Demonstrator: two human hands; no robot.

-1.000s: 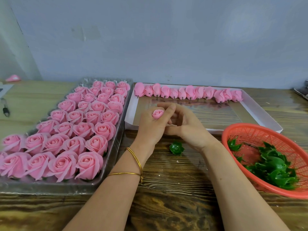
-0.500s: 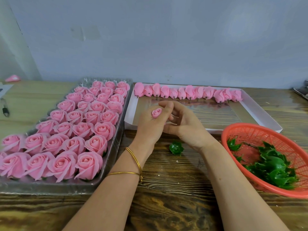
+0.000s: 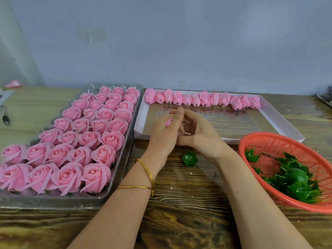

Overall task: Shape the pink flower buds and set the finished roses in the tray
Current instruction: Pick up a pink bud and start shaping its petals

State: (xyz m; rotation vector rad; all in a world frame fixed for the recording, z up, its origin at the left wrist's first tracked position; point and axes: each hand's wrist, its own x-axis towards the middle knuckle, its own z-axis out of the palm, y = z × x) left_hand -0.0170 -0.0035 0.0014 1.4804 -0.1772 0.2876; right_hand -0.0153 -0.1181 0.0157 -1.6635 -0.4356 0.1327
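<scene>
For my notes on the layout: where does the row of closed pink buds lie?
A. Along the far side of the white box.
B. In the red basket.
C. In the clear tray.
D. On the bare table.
A: the closed pink buds sit in a line against the far wall of the white box.

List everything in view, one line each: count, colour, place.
finished roses: dozens, pink, filling the tray
tray: one, clear, left on the table
loose buds: one row, pink, far edge of the box
box: one, white, shallow, centre back
basket: one, red, right
calyxes: pile, green, in basket
loose calyx: one, green, on table, centre front
held bud: one, pink, in left grip
bangles: two, gold, left wrist
left grip: hand, holds the bud
right grip: hand, fingers curled, beside the left
</scene>
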